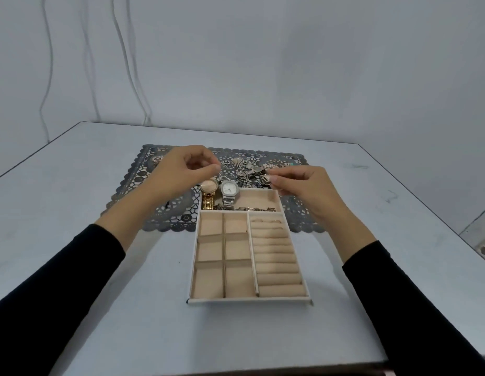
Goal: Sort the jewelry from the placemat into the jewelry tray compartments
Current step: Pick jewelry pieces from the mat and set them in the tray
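Jewelry piece [266,179] in right hand [299,187], tray [249,300] below

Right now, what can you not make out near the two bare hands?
Head view only.
1. What the left hand pinches, if anything: too small, fingertips cover it.
2. The same for the right hand, lost against the tangled silver jewellery heap.
3. Pieces in that heap: too small to count.

Grey-white table [100,267]: dark lace-cut placemat [168,218] lies flat toward far edge; beige jewelry tray [249,301] sits nearer, its far end overlapping the placemat's near border.
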Action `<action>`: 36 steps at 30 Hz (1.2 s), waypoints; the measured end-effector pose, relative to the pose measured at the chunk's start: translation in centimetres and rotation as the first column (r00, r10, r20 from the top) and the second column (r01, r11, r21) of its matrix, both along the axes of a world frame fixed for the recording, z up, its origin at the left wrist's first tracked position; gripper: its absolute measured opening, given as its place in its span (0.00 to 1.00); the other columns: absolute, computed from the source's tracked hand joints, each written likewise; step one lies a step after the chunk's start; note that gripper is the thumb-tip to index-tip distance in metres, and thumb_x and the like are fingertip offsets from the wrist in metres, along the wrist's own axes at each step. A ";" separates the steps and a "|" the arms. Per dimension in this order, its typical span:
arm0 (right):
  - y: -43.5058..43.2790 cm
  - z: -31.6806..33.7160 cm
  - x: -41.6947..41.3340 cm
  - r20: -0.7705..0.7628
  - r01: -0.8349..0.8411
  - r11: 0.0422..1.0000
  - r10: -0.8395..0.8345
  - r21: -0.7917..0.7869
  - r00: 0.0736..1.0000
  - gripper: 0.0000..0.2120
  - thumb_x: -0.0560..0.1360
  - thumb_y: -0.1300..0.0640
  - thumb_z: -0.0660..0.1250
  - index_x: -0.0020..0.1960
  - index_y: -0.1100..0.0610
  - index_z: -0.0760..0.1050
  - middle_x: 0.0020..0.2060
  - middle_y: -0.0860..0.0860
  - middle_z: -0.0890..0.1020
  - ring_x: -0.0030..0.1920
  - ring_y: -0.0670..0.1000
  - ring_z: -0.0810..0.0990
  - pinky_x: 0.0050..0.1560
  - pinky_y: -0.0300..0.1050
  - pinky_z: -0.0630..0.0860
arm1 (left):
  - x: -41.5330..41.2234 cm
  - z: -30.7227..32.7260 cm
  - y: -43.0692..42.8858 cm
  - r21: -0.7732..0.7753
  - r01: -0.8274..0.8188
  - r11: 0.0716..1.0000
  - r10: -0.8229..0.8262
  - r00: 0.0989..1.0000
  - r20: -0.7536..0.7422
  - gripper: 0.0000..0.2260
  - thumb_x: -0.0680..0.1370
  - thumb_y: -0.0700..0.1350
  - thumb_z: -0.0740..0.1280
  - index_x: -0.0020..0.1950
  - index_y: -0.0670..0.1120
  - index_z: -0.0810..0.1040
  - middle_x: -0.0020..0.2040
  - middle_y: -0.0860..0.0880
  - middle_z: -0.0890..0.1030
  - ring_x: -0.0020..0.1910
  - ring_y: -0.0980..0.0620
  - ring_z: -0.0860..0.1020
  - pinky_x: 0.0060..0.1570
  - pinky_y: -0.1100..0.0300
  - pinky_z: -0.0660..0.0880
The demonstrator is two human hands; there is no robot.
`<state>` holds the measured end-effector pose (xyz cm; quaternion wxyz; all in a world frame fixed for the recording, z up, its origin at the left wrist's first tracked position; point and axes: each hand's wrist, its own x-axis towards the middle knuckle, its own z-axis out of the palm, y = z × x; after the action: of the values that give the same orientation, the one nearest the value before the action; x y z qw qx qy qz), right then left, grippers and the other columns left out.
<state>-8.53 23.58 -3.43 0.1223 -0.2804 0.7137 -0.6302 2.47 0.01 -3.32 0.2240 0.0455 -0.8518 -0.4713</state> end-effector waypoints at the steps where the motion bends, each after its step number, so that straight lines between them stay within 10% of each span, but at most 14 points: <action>1: 0.6 -0.1 0.5 -0.003 0.008 1.000 -0.008 -0.003 1.000 0.09 0.72 0.64 0.73 0.52 0.58 0.84 0.39 0.52 0.86 0.41 0.46 0.83 0.44 0.35 0.78 | 0.2 -0.1 0.4 -0.004 0.012 1.000 -0.012 1.000 -0.003 0.01 0.76 0.43 0.73 0.46 0.48 0.83 0.39 0.50 0.83 0.40 0.56 0.80 0.44 0.65 0.76; 11: 4.5 -1.9 3.8 0.051 -0.012 0.998 0.015 -0.057 0.999 0.07 0.72 0.67 0.72 0.50 0.62 0.83 0.36 0.59 0.81 0.34 0.52 0.73 0.29 0.36 0.70 | 2.2 -1.5 4.7 0.022 0.111 0.994 -0.110 0.994 -0.016 0.02 0.76 0.39 0.72 0.45 0.45 0.83 0.39 0.50 0.83 0.40 0.57 0.79 0.43 0.66 0.76; 23: 5.5 -3.0 4.2 -0.102 -0.056 0.993 0.067 0.105 0.993 0.07 0.69 0.63 0.75 0.47 0.58 0.85 0.41 0.54 0.86 0.44 0.48 0.83 0.48 0.36 0.77 | 2.9 -2.8 6.2 -0.040 0.134 0.990 -0.134 0.991 0.011 0.02 0.75 0.40 0.73 0.46 0.45 0.83 0.42 0.44 0.85 0.45 0.45 0.83 0.49 0.53 0.79; 36: 5.6 -2.9 4.2 -0.254 -0.115 0.960 0.181 0.254 0.950 0.04 0.71 0.62 0.75 0.45 0.56 0.85 0.36 0.47 0.84 0.35 0.41 0.74 0.39 0.31 0.70 | 3.0 -2.9 6.7 -0.056 0.099 0.994 -0.099 0.995 -0.001 0.02 0.75 0.41 0.73 0.46 0.47 0.84 0.41 0.46 0.85 0.45 0.44 0.83 0.52 0.48 0.80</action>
<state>-4.36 29.19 -6.34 0.1020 -0.4014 0.7704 -0.4847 5.49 6.66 -6.25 0.2033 -0.0039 -0.8654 -0.4580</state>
